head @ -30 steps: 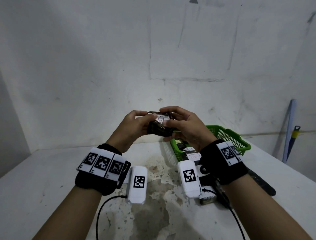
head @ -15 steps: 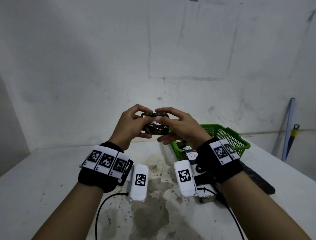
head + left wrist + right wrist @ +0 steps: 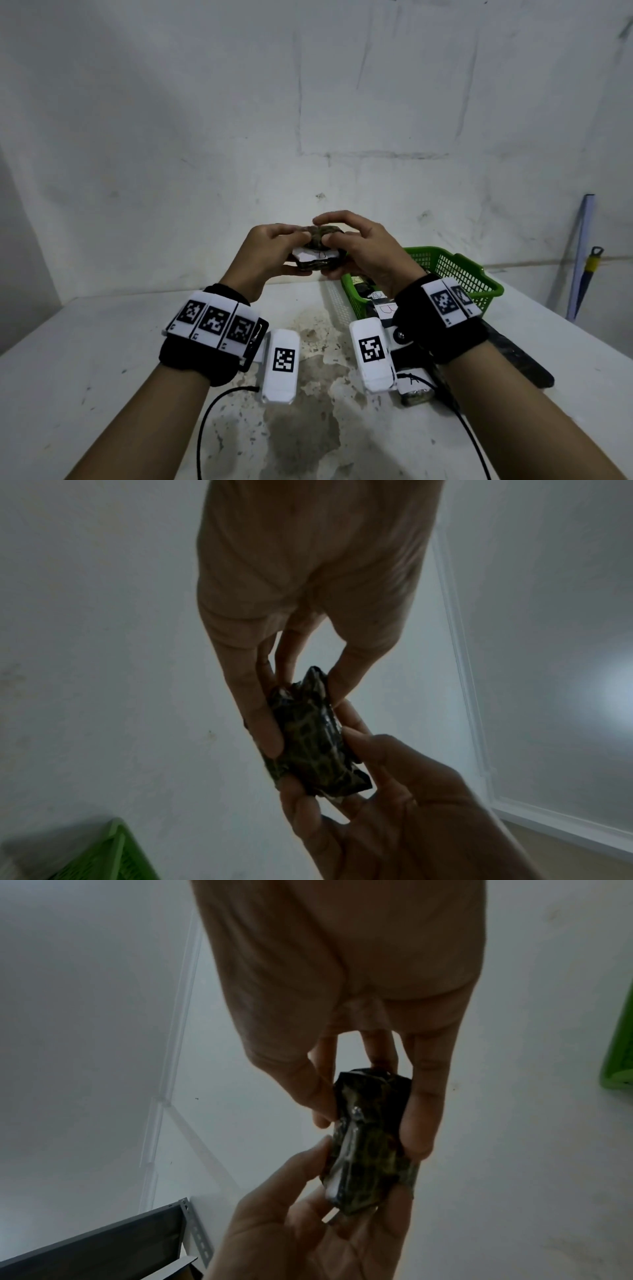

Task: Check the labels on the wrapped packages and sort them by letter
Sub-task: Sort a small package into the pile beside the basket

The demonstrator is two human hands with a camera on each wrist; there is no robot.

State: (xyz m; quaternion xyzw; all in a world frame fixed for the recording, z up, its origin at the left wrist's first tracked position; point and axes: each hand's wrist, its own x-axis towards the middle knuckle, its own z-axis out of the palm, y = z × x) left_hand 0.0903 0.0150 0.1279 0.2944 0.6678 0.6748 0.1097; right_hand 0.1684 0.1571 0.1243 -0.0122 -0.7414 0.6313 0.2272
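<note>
While both hands pinch the small dark camo-patterned wrapped package (image 3: 317, 251) in the air above the white table (image 3: 85, 342), left hand (image 3: 270, 248) and right hand (image 3: 363, 246) fingertips clamp its ends. Risk: thumbs covering the white label (image 3: 315, 255) (letter unclear) cause a misread, wrong pile beside the green plastic basket (image 3: 459, 274).

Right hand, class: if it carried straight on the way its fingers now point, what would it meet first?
The right hand points leftward at the wrapped package it already holds, so beyond that it would probably meet the left hand, which grips the package's other end. Depth is unclear; the wall behind looks farther off.
</note>
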